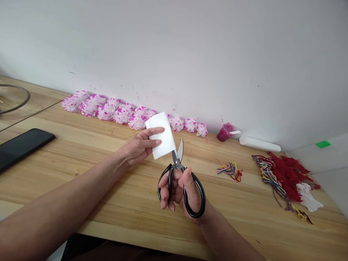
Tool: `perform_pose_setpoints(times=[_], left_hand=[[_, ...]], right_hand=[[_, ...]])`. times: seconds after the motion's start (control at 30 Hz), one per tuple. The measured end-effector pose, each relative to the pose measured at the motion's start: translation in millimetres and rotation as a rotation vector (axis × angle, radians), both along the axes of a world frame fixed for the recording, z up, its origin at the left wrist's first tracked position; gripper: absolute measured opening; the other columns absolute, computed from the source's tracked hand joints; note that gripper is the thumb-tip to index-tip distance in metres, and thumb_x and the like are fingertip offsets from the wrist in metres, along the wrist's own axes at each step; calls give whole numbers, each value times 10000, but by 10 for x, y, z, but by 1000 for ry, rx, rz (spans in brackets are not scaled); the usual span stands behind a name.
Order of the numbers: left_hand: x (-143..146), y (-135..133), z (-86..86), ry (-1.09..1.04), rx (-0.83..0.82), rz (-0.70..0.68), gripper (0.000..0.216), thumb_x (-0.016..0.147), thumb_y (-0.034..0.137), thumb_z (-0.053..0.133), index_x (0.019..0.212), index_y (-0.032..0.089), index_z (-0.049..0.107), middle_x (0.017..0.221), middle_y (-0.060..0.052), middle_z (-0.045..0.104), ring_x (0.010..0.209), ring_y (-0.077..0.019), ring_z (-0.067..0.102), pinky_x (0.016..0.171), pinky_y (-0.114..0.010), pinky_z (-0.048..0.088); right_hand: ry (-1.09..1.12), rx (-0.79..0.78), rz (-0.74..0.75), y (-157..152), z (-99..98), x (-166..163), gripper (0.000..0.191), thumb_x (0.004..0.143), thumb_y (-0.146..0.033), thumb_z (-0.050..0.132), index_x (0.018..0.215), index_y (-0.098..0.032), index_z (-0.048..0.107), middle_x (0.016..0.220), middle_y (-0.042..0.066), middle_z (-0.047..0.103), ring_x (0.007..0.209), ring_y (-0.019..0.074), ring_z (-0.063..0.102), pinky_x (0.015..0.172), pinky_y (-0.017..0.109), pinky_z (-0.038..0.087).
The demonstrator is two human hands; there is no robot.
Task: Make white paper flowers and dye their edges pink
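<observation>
My left hand (142, 146) pinches a folded piece of white tissue paper (165, 136) between thumb and fingers, above the wooden table (125, 205). In my right hand (186, 188) is a pair of scissors (177, 163) with black loop handles, thumb in one loop and fingers in the other. Its blades point up and are spread apart. One blade reaches the lower right edge of the paper; whether it lies behind or along that edge I cannot tell. The other blade stands free to the right.
Along the wall sit several white paper pompoms (123, 112) spotted pink. A cup of pink liquid (225, 132), a white roll (260, 143), loose coloured strings (231, 170) and a red heap (289, 174) lie to the right. A phone (19, 150) rests on the left, near a dark cable (28, 97).
</observation>
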State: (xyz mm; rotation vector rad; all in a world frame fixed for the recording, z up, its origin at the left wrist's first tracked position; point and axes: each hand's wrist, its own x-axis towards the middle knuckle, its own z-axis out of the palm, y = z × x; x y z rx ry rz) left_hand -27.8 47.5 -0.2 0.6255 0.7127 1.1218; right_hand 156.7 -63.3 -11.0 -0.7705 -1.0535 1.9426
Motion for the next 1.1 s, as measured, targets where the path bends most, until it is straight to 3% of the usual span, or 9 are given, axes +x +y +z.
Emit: perform_pose_setpoints(times=[0.6,0.83,0.97,1.1], left_hand=[[2,-7,-29,-17,12,-32,401,605,-49,868,932,180,839,858,-59,806,763,-154,748,728,-224,641],[-18,17,-55,-15,14,-41,414,586,-27,900,938,183,840,861,-47,813,751,-145,753,713,-207,639],[-19,11,-50,-5,22,-61,420,581,5,926,947,193,839,863,-43,815,755,-142,756,718,-206,640],[0,-21,-38,16,24,-89,418,576,33,942,945,198,836,887,-53,816,783,-165,768,722,-228,646]], right_hand=[[-55,-133,-66,-20,26,-22,826,733,-982,470,783,-170,613,531,-35,547,375,99,561,315,168,250],[-139,-96,-90,-58,51,-15,762,745,-940,541,744,-179,584,454,-64,486,309,78,472,317,173,266],[-77,-184,-57,-31,21,-22,814,687,-988,521,756,-180,589,475,-49,530,329,101,522,318,184,301],[-44,-231,-31,1,23,-25,862,649,-1012,508,775,-166,609,540,-12,597,394,116,605,315,169,231]])
